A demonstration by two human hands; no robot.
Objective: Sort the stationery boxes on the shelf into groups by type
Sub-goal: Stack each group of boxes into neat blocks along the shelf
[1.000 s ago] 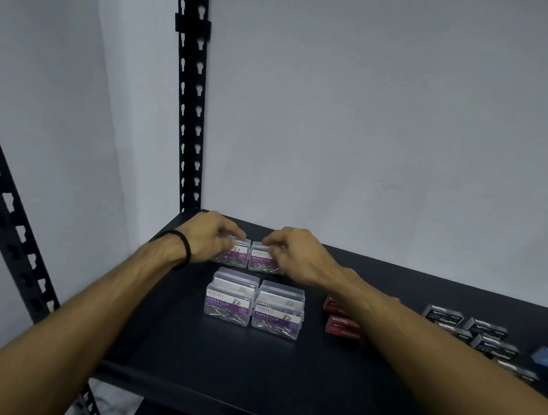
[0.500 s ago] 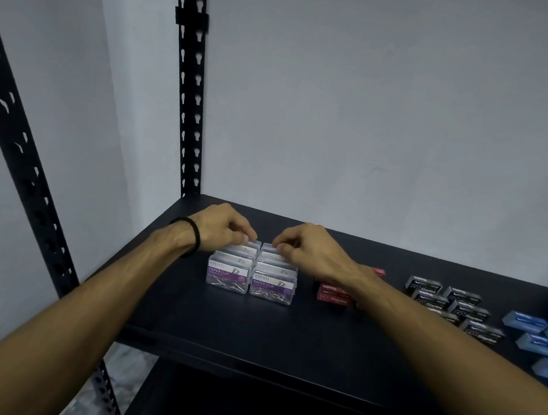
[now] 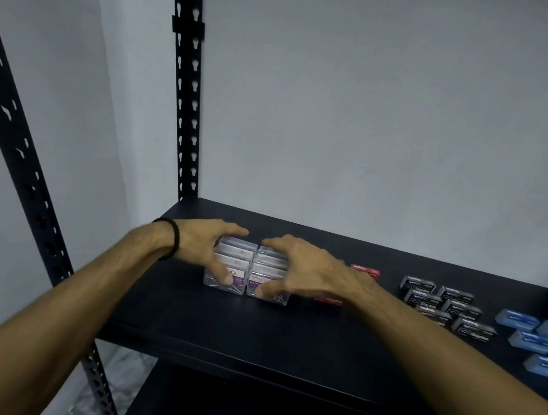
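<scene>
"PAPER" labels on clear boxes (image 3: 248, 273) — curled fingers (image 3: 223, 271) clasping them — "Staples" on black boxes (image 3: 447, 306).

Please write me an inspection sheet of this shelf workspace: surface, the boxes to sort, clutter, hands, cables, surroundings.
Surface: black shelf board, front part bare.
Job's things: clear paper clip boxes packed in two touching columns at the left; red staple boxes partly hidden behind the right forearm; black staple boxes grouped further right; blue boxes at the right edge.
Clutter: nothing seen.
Hands: left hand and right hand each grip one column of the clip boxes, thumbs on the front boxes.
Cables: nothing seen.
Surroundings: grey wall; black perforated uprights; black wristband.
</scene>
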